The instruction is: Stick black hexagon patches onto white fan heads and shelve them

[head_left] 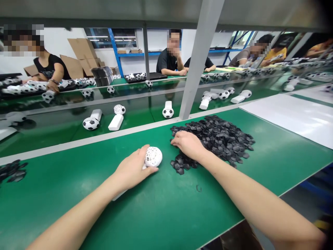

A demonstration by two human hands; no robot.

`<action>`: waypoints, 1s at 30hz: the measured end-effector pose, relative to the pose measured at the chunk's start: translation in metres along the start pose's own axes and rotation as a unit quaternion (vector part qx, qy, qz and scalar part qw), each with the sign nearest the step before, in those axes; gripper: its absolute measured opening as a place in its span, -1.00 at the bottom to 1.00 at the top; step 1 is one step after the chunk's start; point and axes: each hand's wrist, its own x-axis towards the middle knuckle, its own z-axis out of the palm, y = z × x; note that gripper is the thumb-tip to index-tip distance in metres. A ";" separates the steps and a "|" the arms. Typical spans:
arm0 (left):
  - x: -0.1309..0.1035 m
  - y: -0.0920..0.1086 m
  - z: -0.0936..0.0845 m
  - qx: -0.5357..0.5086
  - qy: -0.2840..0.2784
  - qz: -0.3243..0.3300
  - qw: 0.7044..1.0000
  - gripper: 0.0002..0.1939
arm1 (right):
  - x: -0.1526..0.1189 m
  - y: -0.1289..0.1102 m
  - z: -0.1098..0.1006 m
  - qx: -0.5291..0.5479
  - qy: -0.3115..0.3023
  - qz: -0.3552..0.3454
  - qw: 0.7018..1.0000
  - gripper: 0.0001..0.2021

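My left hand (132, 168) is wrapped round a white ball-shaped housing (154, 157) with an openwork pattern, resting low over the green table. A white flat part (120, 195) shows from under my wrist; whether it joins the ball is hidden. My right hand (188, 144) is at the left side of a heap of small black pentagonal pieces (221, 137). Its fingers are bent and drawn together, with a dark piece at the fingertips, partly hidden by the fingers.
A conveyor (140, 130) beyond the table's pale edge carries white units with black-and-white football heads (168, 111). A grey post (199, 59) rises by the heap. More black pieces (13, 171) lie far left, white sheets (291, 116) at right. Several people sit across the line.
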 end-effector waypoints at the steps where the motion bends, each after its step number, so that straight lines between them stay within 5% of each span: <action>1: 0.000 0.001 0.001 0.003 0.002 -0.006 1.000 -0.24 | 0.002 0.002 0.001 -0.002 0.007 0.002 1.000 -0.82; 9: -0.002 0.002 0.004 0.001 0.037 0.005 0.999 -0.27 | 0.003 0.008 -0.003 0.118 0.053 0.027 0.991 -0.86; 14: -0.002 0.002 0.006 -0.034 0.040 0.020 0.998 -0.23 | -0.012 -0.033 -0.015 0.380 0.025 -0.026 0.924 -0.90; 19: -0.001 0.001 0.006 -0.059 0.051 0.031 0.996 -0.15 | -0.021 -0.063 -0.012 0.381 0.026 -0.109 0.918 -0.90; 30: 0.004 0.003 0.008 -0.067 0.085 0.028 0.994 -0.31 | -0.022 -0.070 -0.005 0.311 0.049 -0.106 0.943 -0.93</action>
